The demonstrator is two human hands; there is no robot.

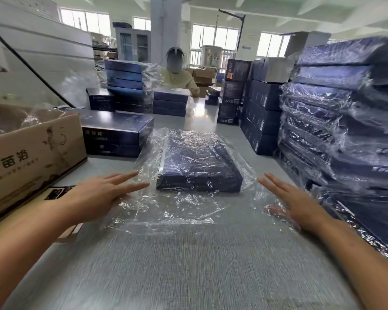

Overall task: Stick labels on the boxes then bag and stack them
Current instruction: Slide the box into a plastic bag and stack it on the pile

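Dark blue flat box (199, 166) is lying on grey counter (188, 276) inside crinkled clear plastic bag (166, 211). Left hand (99, 193) and right hand (296, 204) are flanking it, both flat, uncurled. Cardboard carton (31, 157), left, is bearing Chinese characters.

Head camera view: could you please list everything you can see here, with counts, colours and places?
table: one, grey, under everything.
bagged box: one, dark blue, table centre, inside clear bag.
clear bag: one, transparent, loose end toward the camera.
bagged stack: many boxes, dark blue, right edge.
unbagged boxes: two, dark blue, stacked left of centre.
cardboard carton: one, brown, near left.
far boxes: several stacks, dark blue, far end.
other person: one, pale yellow top, far end.
left hand: one, fingers straight, at bag's left edge.
right hand: one, fingers straight, at bag's right edge.
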